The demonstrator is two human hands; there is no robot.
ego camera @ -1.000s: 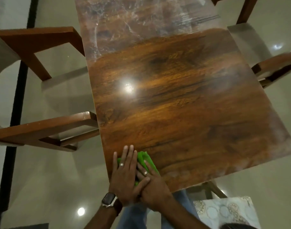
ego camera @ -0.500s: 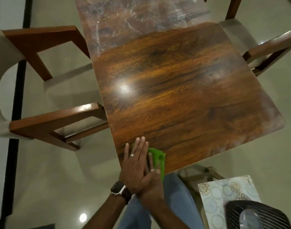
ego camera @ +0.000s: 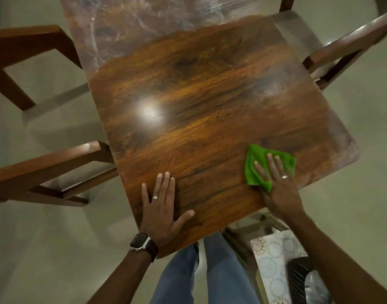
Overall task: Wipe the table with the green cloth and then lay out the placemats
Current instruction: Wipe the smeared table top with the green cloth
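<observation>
The glossy wooden table (ego camera: 199, 102) fills the middle of the head view. A crumpled green cloth (ego camera: 257, 159) lies near the table's front right corner. My right hand (ego camera: 278, 187) presses flat on the cloth with straight fingers. My left hand (ego camera: 162, 207) rests flat on the bare wood at the front left edge, fingers spread, a watch on its wrist. A patterned white placemat (ego camera: 273, 260) lies on a chair seat below the table at the lower right, partly hidden by my right arm.
Wooden chairs (ego camera: 41, 167) stand along the left side and another chair (ego camera: 341, 51) at the right. A black ribbed object (ego camera: 302, 281) sits on the placemat. The far end of the table shows a hazy, streaked film (ego camera: 148, 23). Pale glossy floor surrounds everything.
My hands, stacked together on the cloth at the front left corner, have separated. The right hand slid the cloth to the front right corner; the left stayed on the wood.
</observation>
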